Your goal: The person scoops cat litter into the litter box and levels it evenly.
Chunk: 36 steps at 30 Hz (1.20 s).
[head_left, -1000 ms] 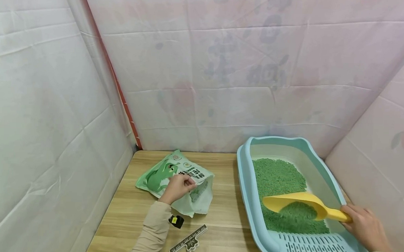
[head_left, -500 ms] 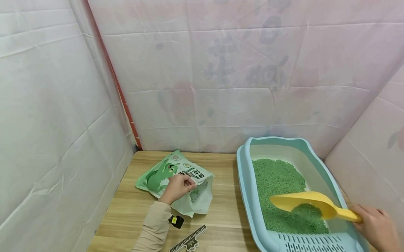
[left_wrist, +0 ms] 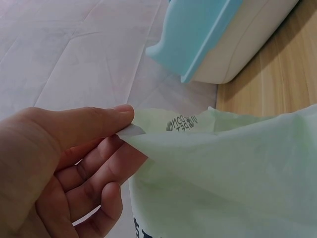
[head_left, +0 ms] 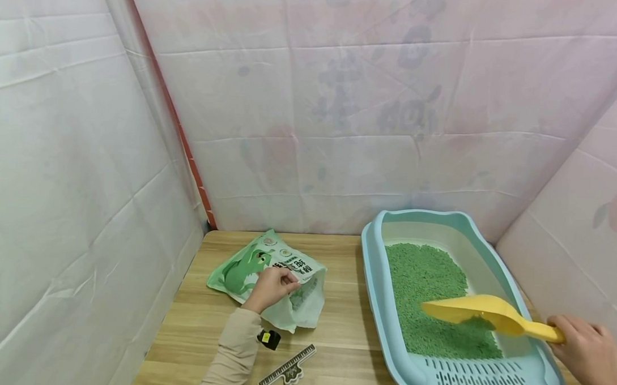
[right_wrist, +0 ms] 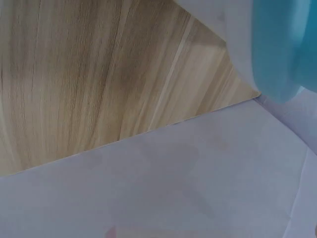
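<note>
My left hand (head_left: 273, 287) pinches the open edge of a green and white litter bag (head_left: 247, 269) between thumb and fingers. The left wrist view shows the bag's pale lip (left_wrist: 198, 148) caught at the thumb tip. On the right, my right hand (head_left: 588, 352) grips the handle of a yellow scoop (head_left: 480, 309). The scoop is tilted above the green pellets (head_left: 428, 281) in the blue litter box (head_left: 373, 291), and some pellets fall from it. The right wrist view shows neither hand nor scoop, only wood, cloth and the box's side (right_wrist: 282, 54).
A black item with a yellow label (head_left: 269, 338) lies by the left sleeve. In front of it is a ruler-like clip (head_left: 288, 367) with a dark pattern. Pale cloth walls (head_left: 341, 131) enclose the wooden table (head_left: 342, 312). A slotted step (head_left: 480, 377) forms the box's near end.
My right hand has drawn the scoop to the right over the box, and the green material in it has dwindled as it pours out. The left hand and bag have stayed put.
</note>
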Available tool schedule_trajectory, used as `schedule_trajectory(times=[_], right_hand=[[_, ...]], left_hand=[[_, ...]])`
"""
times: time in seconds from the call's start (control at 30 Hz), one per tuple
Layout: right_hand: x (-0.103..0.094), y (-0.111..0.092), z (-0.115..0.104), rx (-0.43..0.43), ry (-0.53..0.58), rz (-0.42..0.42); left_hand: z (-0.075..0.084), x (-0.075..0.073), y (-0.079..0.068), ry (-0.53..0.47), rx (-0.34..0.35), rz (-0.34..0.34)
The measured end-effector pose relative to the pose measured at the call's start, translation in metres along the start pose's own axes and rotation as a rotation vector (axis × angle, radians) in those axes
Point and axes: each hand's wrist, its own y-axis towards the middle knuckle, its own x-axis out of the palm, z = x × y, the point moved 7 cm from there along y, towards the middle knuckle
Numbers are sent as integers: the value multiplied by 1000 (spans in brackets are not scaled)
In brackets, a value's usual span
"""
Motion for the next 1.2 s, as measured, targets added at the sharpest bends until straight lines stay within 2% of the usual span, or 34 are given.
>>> schedule_trajectory(times=[0.13,0.3,0.63,1.0,1.2], right_hand=[[-5,2,-2,-15,-26,59],[-13,5,-5,-82,-48,146],[-28,22,-21,-214,-54,197],[-35,35,-35,-294,-39,222],[-39,46,-46,-290,-15,151]], left_hand=[[0,0,-1,0,7,3],[0,0,-1,9,0,5],[-2,1,-1,-25,-22,2],[-3,1,-1,-3,-15,3],[-3,1,0,-13,-13,3]])
